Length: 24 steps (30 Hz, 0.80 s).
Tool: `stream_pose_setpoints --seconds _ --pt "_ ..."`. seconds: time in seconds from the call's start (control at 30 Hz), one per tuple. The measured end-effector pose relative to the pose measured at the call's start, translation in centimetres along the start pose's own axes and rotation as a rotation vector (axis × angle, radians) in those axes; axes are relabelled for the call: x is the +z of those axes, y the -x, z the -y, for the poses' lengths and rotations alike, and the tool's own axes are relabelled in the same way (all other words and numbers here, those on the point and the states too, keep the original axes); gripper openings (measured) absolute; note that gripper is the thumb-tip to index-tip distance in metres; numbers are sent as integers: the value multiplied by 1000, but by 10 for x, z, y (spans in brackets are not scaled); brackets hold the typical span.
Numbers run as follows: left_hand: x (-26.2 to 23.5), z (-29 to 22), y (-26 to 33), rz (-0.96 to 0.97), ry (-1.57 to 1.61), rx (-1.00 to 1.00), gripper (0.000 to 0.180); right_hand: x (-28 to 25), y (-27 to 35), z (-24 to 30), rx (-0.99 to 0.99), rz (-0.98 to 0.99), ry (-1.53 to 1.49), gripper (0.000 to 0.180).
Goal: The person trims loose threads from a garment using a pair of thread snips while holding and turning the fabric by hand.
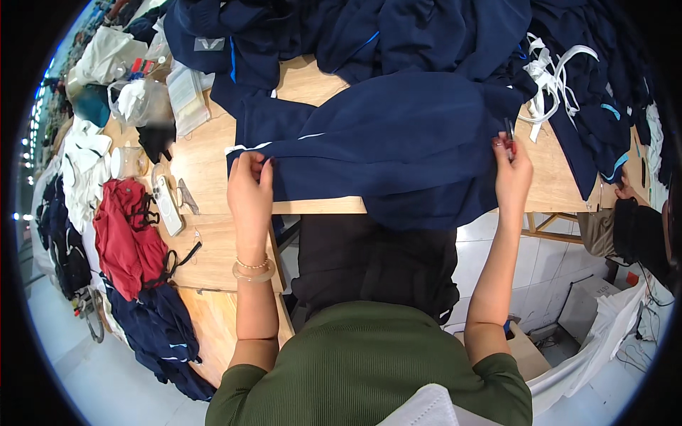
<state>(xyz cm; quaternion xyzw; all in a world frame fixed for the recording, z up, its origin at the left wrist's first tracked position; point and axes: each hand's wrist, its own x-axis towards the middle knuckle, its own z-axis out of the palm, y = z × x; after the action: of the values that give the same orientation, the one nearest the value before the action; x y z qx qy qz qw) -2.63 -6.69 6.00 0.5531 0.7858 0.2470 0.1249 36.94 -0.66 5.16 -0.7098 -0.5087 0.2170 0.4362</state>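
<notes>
A pale wooden worktable (pixel 206 160) stands on a white tiled floor (pixel 497 248), with heaps of dark clothing (pixel 426 28) along its far side. A red garment (pixel 124 234) and a white phone (pixel 167 206) lie to the left. The navy garment (pixel 383 142), trimmed with thin white piping, lies spread flat at the table's near edge, draping slightly over it. The left hand (pixel 250 186) pinches its left hem; the right hand (pixel 513 174) grips its right edge together with small snips (pixel 509 131).
</notes>
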Motion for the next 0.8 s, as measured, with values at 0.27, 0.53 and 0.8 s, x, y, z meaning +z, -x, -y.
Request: stream_pose_setpoints --seconds 0.27,0.53,0.8 --pt "69 -112 20 264 754 489 41 48 21 85 -19 735 -675 16" --pt "103 -100 12 325 723 373 53 76 -3 24 170 614 -759 18" --pt "114 -125 13 82 564 348 10 76 -2 26 157 609 -783 18"
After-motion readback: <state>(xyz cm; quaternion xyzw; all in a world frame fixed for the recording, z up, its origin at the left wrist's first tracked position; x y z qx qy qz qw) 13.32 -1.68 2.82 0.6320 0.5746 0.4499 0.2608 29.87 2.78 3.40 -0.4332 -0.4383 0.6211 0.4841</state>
